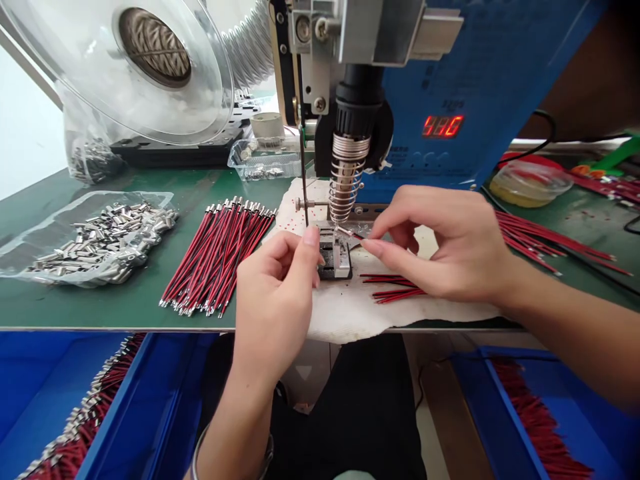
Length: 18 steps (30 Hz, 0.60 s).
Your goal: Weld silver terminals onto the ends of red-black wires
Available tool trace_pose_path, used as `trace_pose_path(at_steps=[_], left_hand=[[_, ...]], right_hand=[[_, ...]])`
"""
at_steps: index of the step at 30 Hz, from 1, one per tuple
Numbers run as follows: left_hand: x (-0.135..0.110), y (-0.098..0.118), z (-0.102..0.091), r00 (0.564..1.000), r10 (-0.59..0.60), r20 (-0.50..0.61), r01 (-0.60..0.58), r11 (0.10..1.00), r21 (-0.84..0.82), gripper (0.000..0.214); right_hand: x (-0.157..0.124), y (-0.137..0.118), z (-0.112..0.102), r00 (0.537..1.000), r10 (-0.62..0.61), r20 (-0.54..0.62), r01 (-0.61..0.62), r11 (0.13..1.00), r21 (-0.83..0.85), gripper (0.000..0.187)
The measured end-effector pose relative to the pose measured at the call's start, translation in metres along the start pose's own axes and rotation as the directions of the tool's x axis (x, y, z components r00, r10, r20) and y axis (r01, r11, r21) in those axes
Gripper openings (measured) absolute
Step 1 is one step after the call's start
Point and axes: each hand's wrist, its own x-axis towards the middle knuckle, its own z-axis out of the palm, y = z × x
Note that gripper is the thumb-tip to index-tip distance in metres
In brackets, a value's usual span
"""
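Observation:
My right hand (440, 243) pinches a short red and black wire (350, 233) and holds its metal tip at the small metal fixture (336, 257) under the coiled soldering head (346, 190). Beside the fixture's left edge, my left hand (275, 300) is closed, thumb and fingertips pressed together; what it grips is hidden. The fixture sits on a white cloth (350, 313). A few loose red wires (393, 287) lie on that cloth under my right hand.
A bundle of terminal-tipped red wires (217, 257) lies left of the cloth, and more red wires (545, 240) fan out on the right. A plastic bag of metal terminals (95, 240) sits far left. The blue machine (480, 80) shows a red display. Blue bins (75, 407) hold wires below the table edge.

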Motion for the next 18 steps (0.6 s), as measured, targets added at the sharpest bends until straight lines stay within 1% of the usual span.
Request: trace_pose_path(at_steps=[1, 2, 4, 6, 8, 10, 11, 13, 14, 15, 16, 17, 18], left_hand=[[-0.005, 0.002, -0.001, 1.0, 0.016, 0.006, -0.016, 1.0, 0.022, 0.037], [-0.011, 0.005, -0.001, 0.999, 0.03, 0.019, -0.031, 0.999, 0.041, 0.033], [-0.024, 0.009, 0.001, 0.996, 0.035, 0.079, -0.04, 0.998, 0.055, 0.018], [-0.034, 0.01, 0.005, 0.989, 0.014, 0.147, -0.018, 1.0, 0.024, 0.01], [-0.041, 0.009, 0.008, 0.982, -0.003, 0.186, 0.006, 1.0, -0.014, 0.019], [-0.044, 0.005, 0.008, 0.986, 0.003, 0.166, -0.001, 1.0, -0.01, 0.028], [-0.044, 0.004, 0.006, 0.989, 0.008, 0.146, -0.009, 1.0, 0.007, 0.028], [-0.043, 0.004, -0.001, 0.994, 0.013, 0.109, -0.018, 0.999, 0.044, 0.019], [-0.042, 0.005, -0.006, 0.997, 0.011, 0.078, -0.015, 0.998, 0.057, 0.015], [-0.04, 0.007, -0.011, 0.999, 0.004, 0.04, -0.007, 0.998, 0.069, 0.014], [-0.039, 0.01, -0.016, 1.0, 0.001, -0.016, 0.0, 0.997, 0.082, 0.014], [-0.037, 0.014, -0.021, 0.997, -0.002, -0.083, 0.011, 0.994, 0.107, 0.016], [-0.035, 0.017, -0.026, 0.989, 0.004, -0.151, 0.019, 0.989, 0.148, 0.018]], right_hand=[[0.001, -0.004, -0.001, 0.999, 0.036, 0.021, -0.037, 0.998, 0.057, 0.014], [0.003, -0.007, -0.003, 0.994, 0.084, 0.066, -0.091, 0.989, 0.12, 0.015], [0.008, -0.017, -0.005, 0.973, 0.133, 0.187, -0.175, 0.956, 0.233, 0.015], [0.013, -0.026, -0.007, 0.955, 0.123, 0.271, -0.207, 0.928, 0.31, 0.014], [0.018, -0.035, -0.008, 0.946, 0.083, 0.315, -0.199, 0.912, 0.357, 0.012], [0.021, -0.039, -0.009, 0.944, 0.036, 0.327, -0.166, 0.91, 0.38, 0.009], [0.022, -0.038, -0.009, 0.947, 0.013, 0.321, -0.141, 0.914, 0.38, 0.007], [0.024, -0.031, -0.01, 0.956, -0.042, 0.29, -0.063, 0.937, 0.343, 0.007], [0.025, -0.024, -0.011, 0.959, -0.083, 0.27, -0.003, 0.952, 0.305, 0.008], [0.025, -0.016, -0.011, 0.953, -0.144, 0.267, 0.078, 0.967, 0.244, 0.01], [0.025, -0.006, -0.012, 0.93, -0.214, 0.3, 0.162, 0.969, 0.186, 0.012], [0.025, 0.003, -0.013, 0.892, -0.262, 0.369, 0.215, 0.963, 0.164, 0.013], [0.025, 0.013, -0.013, 0.86, -0.249, 0.445, 0.202, 0.968, 0.151, 0.013]])
